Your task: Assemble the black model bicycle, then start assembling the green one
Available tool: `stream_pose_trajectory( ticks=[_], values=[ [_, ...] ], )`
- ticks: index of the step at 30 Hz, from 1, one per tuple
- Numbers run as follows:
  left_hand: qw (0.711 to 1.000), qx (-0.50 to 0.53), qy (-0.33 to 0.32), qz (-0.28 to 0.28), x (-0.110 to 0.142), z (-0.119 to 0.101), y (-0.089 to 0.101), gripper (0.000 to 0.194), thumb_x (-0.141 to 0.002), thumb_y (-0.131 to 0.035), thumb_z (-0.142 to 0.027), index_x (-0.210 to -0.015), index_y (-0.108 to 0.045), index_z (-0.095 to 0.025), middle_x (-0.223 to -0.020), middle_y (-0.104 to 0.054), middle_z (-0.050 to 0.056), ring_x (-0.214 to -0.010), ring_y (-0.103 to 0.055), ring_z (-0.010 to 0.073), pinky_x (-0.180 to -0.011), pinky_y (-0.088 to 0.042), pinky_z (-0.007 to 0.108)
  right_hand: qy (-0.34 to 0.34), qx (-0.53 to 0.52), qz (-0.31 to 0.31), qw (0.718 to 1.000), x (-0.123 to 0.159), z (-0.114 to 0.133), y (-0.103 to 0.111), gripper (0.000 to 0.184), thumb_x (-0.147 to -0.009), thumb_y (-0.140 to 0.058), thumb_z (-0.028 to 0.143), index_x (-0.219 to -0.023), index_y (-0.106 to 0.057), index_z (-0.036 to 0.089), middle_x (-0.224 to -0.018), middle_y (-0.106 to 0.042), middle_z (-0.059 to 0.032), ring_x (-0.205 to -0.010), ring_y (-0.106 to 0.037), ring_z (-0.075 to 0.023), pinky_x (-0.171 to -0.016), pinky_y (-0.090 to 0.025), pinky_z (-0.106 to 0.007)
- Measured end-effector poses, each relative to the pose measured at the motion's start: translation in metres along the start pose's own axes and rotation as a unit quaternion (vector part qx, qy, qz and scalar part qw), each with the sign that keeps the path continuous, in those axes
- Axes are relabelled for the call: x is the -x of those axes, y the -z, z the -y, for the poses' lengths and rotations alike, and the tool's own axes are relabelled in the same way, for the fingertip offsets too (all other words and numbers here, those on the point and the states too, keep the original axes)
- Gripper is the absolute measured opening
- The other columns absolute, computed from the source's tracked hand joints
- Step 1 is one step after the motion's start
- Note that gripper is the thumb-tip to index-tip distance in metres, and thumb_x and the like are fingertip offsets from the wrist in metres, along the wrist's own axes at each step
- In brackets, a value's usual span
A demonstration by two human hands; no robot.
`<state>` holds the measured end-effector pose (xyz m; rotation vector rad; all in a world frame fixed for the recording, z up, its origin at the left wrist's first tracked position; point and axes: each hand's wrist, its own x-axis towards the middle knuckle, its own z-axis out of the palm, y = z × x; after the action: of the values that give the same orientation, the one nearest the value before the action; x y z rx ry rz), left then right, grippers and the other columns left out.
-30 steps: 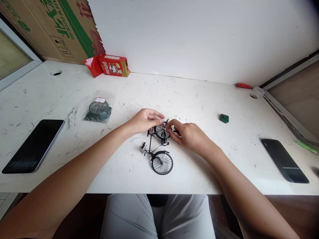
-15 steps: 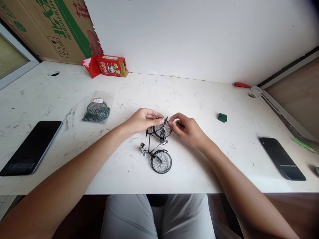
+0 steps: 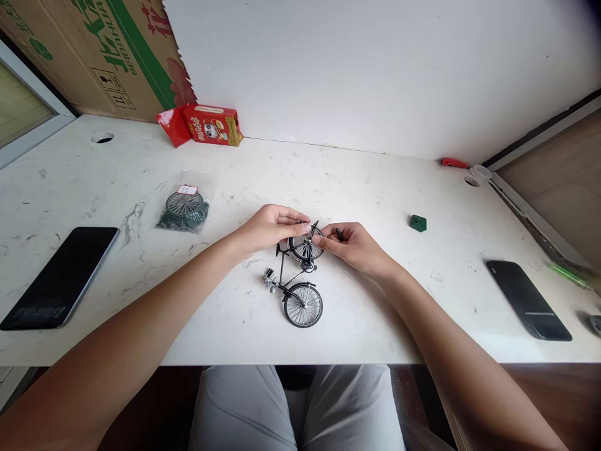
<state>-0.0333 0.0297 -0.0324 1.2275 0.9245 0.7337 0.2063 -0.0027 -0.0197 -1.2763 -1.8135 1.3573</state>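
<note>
A black miniature bicycle (image 3: 283, 268) lies over the white table, its front wheel (image 3: 303, 305) toward me and its rear wheel (image 3: 306, 249) between my hands. My left hand (image 3: 277, 228) grips the bicycle near the rear wheel, thumb and fingers closed. On the wheel's right side is my right hand (image 3: 345, 243), its thumb and forefinger pinched at the hub area. A small black piece (image 3: 339, 235) pokes up from the curled fingers of that hand; its kind is unclear. The fingertips hide part of the rear wheel.
A clear bag with green wheel parts (image 3: 184, 210) lies left, beyond a phone (image 3: 61, 275). At right are a green block (image 3: 417, 223) and a second dark phone (image 3: 529, 300). A red box (image 3: 216, 125) stands at the back, with a red tool (image 3: 454, 162) far right.
My right hand has shifted slightly left, its thumb now over the rear wheel near the hub. The black piece in its fingers stands more upright. My left hand stays in place.
</note>
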Motion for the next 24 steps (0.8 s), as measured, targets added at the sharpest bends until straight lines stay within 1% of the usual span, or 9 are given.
stream_pose_trajectory(
  ticks=[4,8,12,14,16,18,20,22,24],
  values=[
    [1.0,0.005,0.001,0.001,0.0,0.0,0.0,0.046,-0.078,-0.092,-0.039,-0.115,-0.08,-0.015,-0.114,-0.081,0.014,-0.108,-0.075,0.0248,-0.107,-0.053,0.044,-0.004,-0.032,0.027,0.999,0.0,-0.001,0.001,0.044,-0.086,-0.081,0.054,-0.072,-0.057,0.02,-0.062,-0.025,0.0092,-0.058,-0.02,-0.0088,-0.054,-0.019,-0.03],
    [1.0,0.018,-0.002,0.001,0.001,-0.002,-0.002,0.045,-0.076,-0.093,-0.036,-0.113,-0.08,-0.014,-0.11,-0.081,0.013,-0.105,-0.076,0.0237,-0.107,-0.054,0.044,-0.025,-0.06,0.054,0.996,0.0,0.0,0.002,0.048,-0.087,-0.08,0.051,-0.069,-0.047,0.022,-0.061,-0.028,0.0093,-0.056,-0.021,-0.0083,-0.054,-0.017,-0.03],
    [1.0,0.025,0.003,0.011,0.002,-0.004,-0.006,0.041,-0.077,-0.093,-0.033,-0.111,-0.08,-0.013,-0.108,-0.081,0.013,-0.101,-0.076,0.0224,-0.104,-0.056,0.043,-0.036,-0.035,0.071,0.996,0.001,0.002,0.001,0.043,-0.092,-0.074,0.049,-0.071,-0.047,0.021,-0.063,-0.032,0.0086,-0.057,-0.024,-0.0085,-0.054,-0.019,-0.029],
    [1.0,0.027,0.007,0.012,0.002,-0.004,-0.008,0.039,-0.077,-0.093,-0.031,-0.109,-0.08,-0.013,-0.107,-0.082,0.013,-0.1,-0.076,0.022,-0.103,-0.057,0.043,-0.025,0.008,0.05,0.998,0.003,0.003,-0.003,0.04,-0.094,-0.069,0.048,-0.072,-0.048,0.021,-0.065,-0.035,0.0074,-0.059,-0.027,-0.0091,-0.054,-0.022,-0.029],
    [1.0,0.028,0.011,0.007,0.003,-0.004,-0.009,0.038,-0.076,-0.093,-0.029,-0.108,-0.08,-0.012,-0.107,-0.082,0.013,-0.1,-0.076,0.022,-0.103,-0.057,0.043,-0.006,0.065,0.017,0.998,0.005,0.006,-0.009,0.032,-0.097,-0.063,0.043,-0.076,-0.053,0.021,-0.068,-0.041,0.0058,-0.062,-0.032,-0.0101,-0.056,-0.027,-0.028],
    [0.999,0.028,0.014,0.003,0.003,-0.005,-0.009,0.037,-0.076,-0.093,-0.028,-0.107,-0.08,-0.012,-0.106,-0.081,0.013,-0.1,-0.076,0.022,-0.103,-0.057,0.044,0.009,0.121,-0.007,0.993,0.008,0.009,-0.014,0.024,-0.098,-0.059,0.038,-0.081,-0.056,0.02,-0.07,-0.047,0.0044,-0.064,-0.037,-0.011,-0.058,-0.031,-0.029],
    [0.999,0.028,0.016,0.002,0.003,-0.005,-0.009,0.036,-0.077,-0.093,-0.027,-0.107,-0.08,-0.012,-0.106,-0.081,0.013,-0.1,-0.076,0.0218,-0.103,-0.057,0.043,0.013,0.163,-0.022,0.986,0.01,0.012,-0.017,0.021,-0.098,-0.058,0.035,-0.083,-0.058,0.021,-0.069,-0.05,0.0039,-0.063,-0.039,-0.0112,-0.058,-0.032,-0.029],
    [1.0,0.026,0.016,0.002,0.003,-0.004,-0.008,0.035,-0.078,-0.092,-0.027,-0.108,-0.08,-0.012,-0.106,-0.081,0.013,-0.099,-0.076,0.0216,-0.102,-0.057,0.043,0.004,0.185,-0.044,0.982,0.011,0.015,-0.018,0.02,-0.098,-0.059,0.037,-0.085,-0.06,0.021,-0.065,-0.047,0.005,-0.059,-0.037,-0.0111,-0.056,-0.031,-0.029],
    [1.0,0.019,0.014,0.002,0.003,-0.004,-0.008,0.035,-0.08,-0.091,-0.028,-0.109,-0.08,-0.013,-0.106,-0.081,0.013,-0.098,-0.076,0.0217,-0.101,-0.057,0.043,-0.005,0.175,-0.08,0.981,0.012,0.017,-0.017,0.017,-0.096,-0.064,0.039,-0.095,-0.063,0.022,-0.059,-0.04,0.008,-0.055,-0.033,-0.0108,-0.054,-0.029,-0.029]
  ],
)
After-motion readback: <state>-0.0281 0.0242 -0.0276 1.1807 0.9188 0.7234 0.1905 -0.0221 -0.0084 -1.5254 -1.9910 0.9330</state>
